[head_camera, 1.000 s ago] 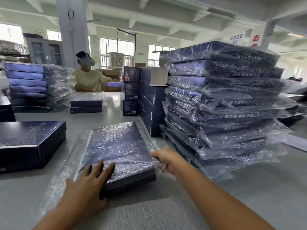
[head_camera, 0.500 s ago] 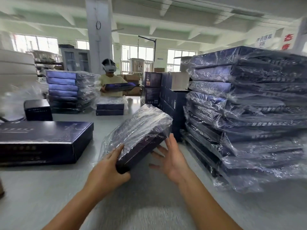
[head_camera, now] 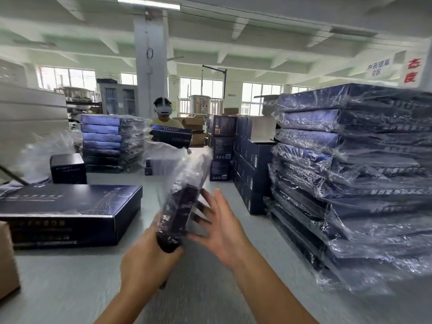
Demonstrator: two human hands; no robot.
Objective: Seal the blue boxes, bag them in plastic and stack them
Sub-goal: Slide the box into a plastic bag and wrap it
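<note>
Right now I have the flat dark-blue cardboard box in its clear plastic bag (head_camera: 184, 202) held above the grey table (head_camera: 70, 284), tipped up on its long edge with the far end rising away from me. The left hand (head_camera: 149, 258) grips the near lower corner, fingers curled round it through the film. The right hand (head_camera: 222, 228) is wide open, fingers spread beside the box's broad face, though blur stops me telling whether they touch it. I read this as a carrying pose: one hand bears the weight, the other waits to level the box for stacking. The tall stack of bagged blue boxes (head_camera: 350, 183) stands to the right, its top well above the hands and loose film spilling over its near edges, so I judge the box must go up and over rather than slide in. Between that stack and the unbagged flat blue box (head_camera: 70, 206) on the left runs a lane of tabletop — room to swing. Upright dark-blue cartons (head_camera: 252, 174) close the lane's far end, and a brown cardboard carton (head_camera: 7, 260) sits at the left edge.
</note>
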